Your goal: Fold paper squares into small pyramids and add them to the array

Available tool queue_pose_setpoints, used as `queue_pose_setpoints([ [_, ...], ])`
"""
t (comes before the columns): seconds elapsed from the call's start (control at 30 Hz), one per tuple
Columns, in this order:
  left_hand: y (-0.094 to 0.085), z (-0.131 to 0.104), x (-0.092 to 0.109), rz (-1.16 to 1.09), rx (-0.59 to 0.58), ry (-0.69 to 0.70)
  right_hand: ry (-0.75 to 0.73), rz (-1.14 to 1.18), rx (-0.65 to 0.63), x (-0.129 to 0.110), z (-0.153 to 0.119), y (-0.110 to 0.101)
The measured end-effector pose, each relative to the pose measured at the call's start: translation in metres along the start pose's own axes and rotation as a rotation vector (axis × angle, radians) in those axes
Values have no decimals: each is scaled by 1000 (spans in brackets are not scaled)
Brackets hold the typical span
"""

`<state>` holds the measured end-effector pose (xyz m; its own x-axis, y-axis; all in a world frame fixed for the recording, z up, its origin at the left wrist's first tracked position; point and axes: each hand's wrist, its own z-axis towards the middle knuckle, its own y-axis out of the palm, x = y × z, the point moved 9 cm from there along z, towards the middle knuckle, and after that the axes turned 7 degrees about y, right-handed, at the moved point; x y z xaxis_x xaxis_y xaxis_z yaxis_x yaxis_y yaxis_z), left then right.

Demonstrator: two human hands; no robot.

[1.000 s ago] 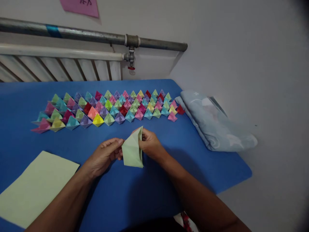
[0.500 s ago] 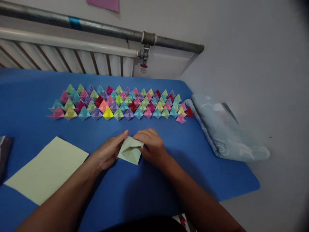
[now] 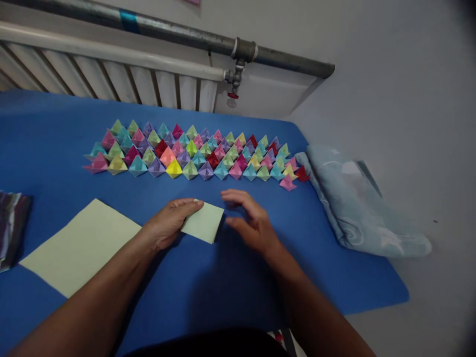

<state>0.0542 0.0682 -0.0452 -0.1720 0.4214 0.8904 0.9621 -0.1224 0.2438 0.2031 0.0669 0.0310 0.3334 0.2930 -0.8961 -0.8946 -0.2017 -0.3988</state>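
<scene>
A small pale green folded paper square (image 3: 204, 220) lies flat in the grip of my left hand (image 3: 171, 222), with the thumb on top near its upper left corner. Just right of the square, my right hand (image 3: 251, 220) is apart from it, thumb and fingers spread with nothing between them. Left of my forearm, a large pale green paper sheet (image 3: 84, 245) rests on the blue table. Beyond my hands stand several rows of small folded paper boats (image 3: 190, 170) in many colours.
The blue table (image 3: 156, 292) reaches back to a white radiator (image 3: 141, 87) and a metal pipe (image 3: 178, 34). A folded light blue cloth (image 3: 357, 213) lies at the right against the wall. Some dark striped thing (image 3: 13, 228) sits at the left edge.
The paper, bulging open between both hands before, is now a flat square. My right hand has let go and moved slightly right, while my left keeps hold. The view has shifted slightly.
</scene>
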Motion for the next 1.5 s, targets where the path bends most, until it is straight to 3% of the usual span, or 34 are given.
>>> queue_pose_setpoints([
  [0.1, 5, -4, -3, -70, -23, -19, 344, 210, 40, 28, 1, 3],
  [0.2, 8, -6, -3, -13, -59, 19, 472, 198, -88, 35, -1, 24],
  [0.57, -3, -5, 14, 327, 66, 225, 448, 162, -184, 34, -3, 38],
  [0.8, 9, -8, 11, 191, -52, 102, 522, 246, -82, 46, -4, 32],
  [1.0, 10, -9, 16, 223, -80, 103, 533, 382, -172, 45, -2, 43],
  [1.17, 9, -12, 21, 257, -111, 159, 462, 373, -130, 40, -1, 36],
  [1.33, 16, -38, 7, 313, -149, 155, 447, 295, -69, 29, -43, 32],
  [1.5, 20, -75, -23, 631, -201, 163, 345, -258, -96, 5, -104, 42],
])
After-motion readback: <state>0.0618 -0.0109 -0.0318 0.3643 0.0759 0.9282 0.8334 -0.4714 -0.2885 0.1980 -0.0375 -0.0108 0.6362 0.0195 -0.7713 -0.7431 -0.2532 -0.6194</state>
